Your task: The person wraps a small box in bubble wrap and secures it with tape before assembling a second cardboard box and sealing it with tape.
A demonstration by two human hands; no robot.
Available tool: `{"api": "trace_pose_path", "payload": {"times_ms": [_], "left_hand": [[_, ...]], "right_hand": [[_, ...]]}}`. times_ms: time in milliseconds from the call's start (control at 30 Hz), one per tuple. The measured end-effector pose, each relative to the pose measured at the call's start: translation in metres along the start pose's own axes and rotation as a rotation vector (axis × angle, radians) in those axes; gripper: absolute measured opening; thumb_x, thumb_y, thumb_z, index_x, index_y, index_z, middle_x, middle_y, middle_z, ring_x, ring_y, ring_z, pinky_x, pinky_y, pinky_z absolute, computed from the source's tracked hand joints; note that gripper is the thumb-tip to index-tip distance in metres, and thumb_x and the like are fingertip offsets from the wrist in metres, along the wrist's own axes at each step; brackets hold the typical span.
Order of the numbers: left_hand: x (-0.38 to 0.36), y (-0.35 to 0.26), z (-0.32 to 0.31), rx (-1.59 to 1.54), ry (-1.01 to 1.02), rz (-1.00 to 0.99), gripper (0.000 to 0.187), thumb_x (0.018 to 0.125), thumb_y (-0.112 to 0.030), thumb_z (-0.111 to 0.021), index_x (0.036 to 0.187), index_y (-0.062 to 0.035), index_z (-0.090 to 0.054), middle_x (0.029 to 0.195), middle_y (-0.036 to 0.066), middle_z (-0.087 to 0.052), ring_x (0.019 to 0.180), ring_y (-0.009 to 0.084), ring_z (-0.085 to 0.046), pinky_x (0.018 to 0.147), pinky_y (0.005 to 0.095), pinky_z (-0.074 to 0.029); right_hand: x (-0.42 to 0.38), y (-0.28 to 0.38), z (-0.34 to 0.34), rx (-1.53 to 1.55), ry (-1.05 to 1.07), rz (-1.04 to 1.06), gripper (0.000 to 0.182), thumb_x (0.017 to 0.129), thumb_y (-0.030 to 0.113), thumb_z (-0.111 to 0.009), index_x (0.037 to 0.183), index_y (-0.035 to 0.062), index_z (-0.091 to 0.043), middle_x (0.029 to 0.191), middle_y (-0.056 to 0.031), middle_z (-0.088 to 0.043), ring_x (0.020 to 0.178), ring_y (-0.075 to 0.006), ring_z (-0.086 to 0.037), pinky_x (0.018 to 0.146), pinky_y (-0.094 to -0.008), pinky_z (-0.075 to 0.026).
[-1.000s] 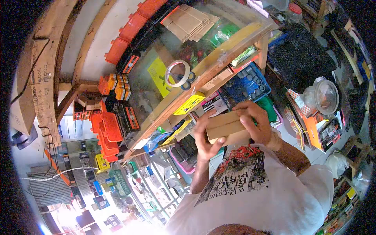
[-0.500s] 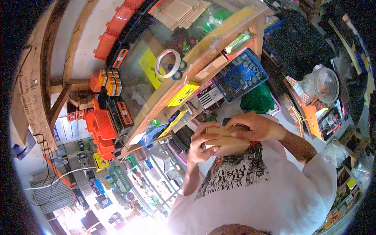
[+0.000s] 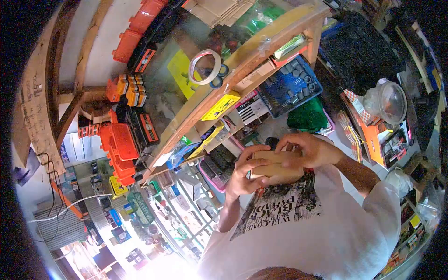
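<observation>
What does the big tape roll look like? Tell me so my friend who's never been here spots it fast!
Find the big wooden-edged counter. Close to its edge, by a bright yellow sheet, lies the pale, ring-shaped tape roll. It's much bigger and lighter than the small, dark round things right next to it.

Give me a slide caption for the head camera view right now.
Left hand and right hand hold a brown box beside a wooden counter bearing a tape roll.

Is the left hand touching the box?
Touching. The head view shows the left hand around one end of the box, with fingers pressed across it and the thumb along its lower side.
</observation>
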State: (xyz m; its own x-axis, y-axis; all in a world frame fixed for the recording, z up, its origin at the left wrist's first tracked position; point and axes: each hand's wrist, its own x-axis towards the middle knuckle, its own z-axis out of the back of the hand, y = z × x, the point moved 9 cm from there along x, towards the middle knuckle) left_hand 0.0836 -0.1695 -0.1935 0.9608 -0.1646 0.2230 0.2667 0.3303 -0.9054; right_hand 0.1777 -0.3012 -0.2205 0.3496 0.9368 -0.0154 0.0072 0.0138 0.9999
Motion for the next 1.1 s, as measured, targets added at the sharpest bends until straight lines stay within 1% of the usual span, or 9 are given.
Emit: {"api": "trace_pose_path", "payload": {"times_ms": [200, 300, 400, 500, 600, 733, 933, 1033, 1100], "left_hand": [[-0.007, 0.006, -0.008, -0.095, -0.021, -0.013, 0.05, 0.075, -0.018, -0.082, 0.12, -0.0101, -0.062, 0.139, 0.027, -0.049, 0.127, 0.0429, -0.05, 0.102, 0.0536, -0.044], [-0.004, -0.005, -0.01, -0.054, -0.021, -0.051, 0.053, 0.074, -0.017, -0.084, 0.121, -0.0108, -0.062, 0.139, 0.027, -0.048, 0.126, 0.044, -0.051, 0.101, 0.0542, -0.045], [-0.009, -0.002, -0.011, -0.055, -0.036, -0.062, 0.054, 0.073, -0.015, -0.085, 0.121, -0.0097, -0.062, 0.137, 0.027, -0.051, 0.125, 0.0432, -0.052, 0.101, 0.0529, -0.045], [-0.012, 0.009, -0.01, 0.068, -0.005, -0.007, 0.053, 0.074, -0.014, -0.084, 0.121, -0.0082, -0.062, 0.134, 0.025, -0.054, 0.125, 0.0411, -0.052, 0.102, 0.0505, -0.045], [-0.02, 0.021, -0.006, 0.017, -0.085, 0.072, 0.047, 0.077, -0.01, -0.081, 0.12, -0.0064, -0.062, 0.131, 0.023, -0.056, 0.126, 0.0385, -0.053, 0.102, 0.0487, -0.045], [-0.041, 0.037, -0.006, -0.079, -0.194, 0.125, 0.039, 0.082, -0.007, -0.076, 0.118, -0.0065, -0.062, 0.133, 0.022, -0.055, 0.126, 0.0373, -0.052, 0.104, 0.0482, -0.043], [-0.058, 0.053, -0.008, -0.127, -0.2, 0.255, 0.039, 0.09, -0.01, -0.068, 0.127, -0.0066, -0.057, 0.137, 0.023, -0.053, 0.128, 0.0357, -0.051, 0.107, 0.0472, -0.04], [-0.064, 0.055, -0.004, -0.191, -0.257, 0.308, 0.043, 0.091, -0.016, -0.068, 0.131, -0.0071, -0.055, 0.139, 0.023, -0.05, 0.129, 0.0345, -0.05, 0.108, 0.0471, -0.039], [-0.06, 0.043, 0.002, -0.197, -0.337, 0.268, 0.046, 0.09, -0.021, -0.069, 0.131, -0.0073, -0.054, 0.14, 0.023, -0.048, 0.13, 0.0351, -0.048, 0.108, 0.0483, -0.038]], "right_hand": [[-0.004, -0.023, -0.009, 0.055, -0.01, 0.01, 0.034, 0.091, 0.025, -0.072, 0.117, 0.0063, -0.062, 0.105, -0.0087, -0.07, 0.099, -0.0198, -0.067, 0.087, -0.0353, -0.052], [-0.006, -0.022, -0.008, 0.198, -0.055, -0.057, 0.033, 0.089, 0.022, -0.078, 0.113, 0.0049, -0.063, 0.105, -0.0059, -0.066, 0.096, -0.0139, -0.062, 0.086, -0.0298, -0.049], [-0.007, -0.026, -0.012, 0.071, -0.107, 0.041, 0.027, 0.09, 0.019, -0.077, 0.109, 0.0036, -0.064, 0.101, -0.0056, -0.066, 0.094, -0.0128, -0.062, 0.084, -0.0286, -0.049], [-0.005, -0.047, -0.016, 0.23, -0.052, -0.136, 0.024, 0.091, 0.019, -0.075, 0.106, 0.0021, -0.066, 0.102, -0.0056, -0.068, 0.095, -0.0119, -0.062, 0.085, -0.0287, -0.049], [-0.012, -0.051, -0.017, 0.285, -0.089, -0.129, 0.03, 0.092, 0.02, -0.073, 0.115, 0.0016, -0.067, 0.107, -0.0089, -0.07, 0.102, -0.017, -0.065, 0.093, -0.0327, -0.05], [-0.028, -0.032, -0.021, -0.056, -0.082, 0.174, 0.044, 0.092, 0.024, -0.072, 0.132, 0.0071, -0.064, 0.119, -0.0151, -0.067, 0.122, -0.0317, -0.06, 0.104, -0.0404, -0.047], [-0.036, -0.038, -0.021, -0.238, -0.235, 0.13, 0.05, 0.089, 0.026, -0.076, 0.132, 0.0059, -0.062, 0.129, -0.0153, -0.061, 0.119, -0.0317, -0.06, 0.102, -0.0414, -0.047], [-0.032, -0.052, -0.026, 0.084, -0.215, -0.08, 0.052, 0.088, 0.023, -0.077, 0.133, 0.0057, -0.059, 0.128, -0.0146, -0.059, 0.115, -0.0287, -0.059, 0.101, -0.0383, -0.047], [-0.021, -0.032, -0.017, -0.05, -0.298, 0.127, 0.05, 0.092, 0.025, -0.071, 0.135, 0.0059, -0.056, 0.131, -0.0158, -0.055, 0.117, -0.0288, -0.056, 0.102, -0.0397, -0.045]]}}
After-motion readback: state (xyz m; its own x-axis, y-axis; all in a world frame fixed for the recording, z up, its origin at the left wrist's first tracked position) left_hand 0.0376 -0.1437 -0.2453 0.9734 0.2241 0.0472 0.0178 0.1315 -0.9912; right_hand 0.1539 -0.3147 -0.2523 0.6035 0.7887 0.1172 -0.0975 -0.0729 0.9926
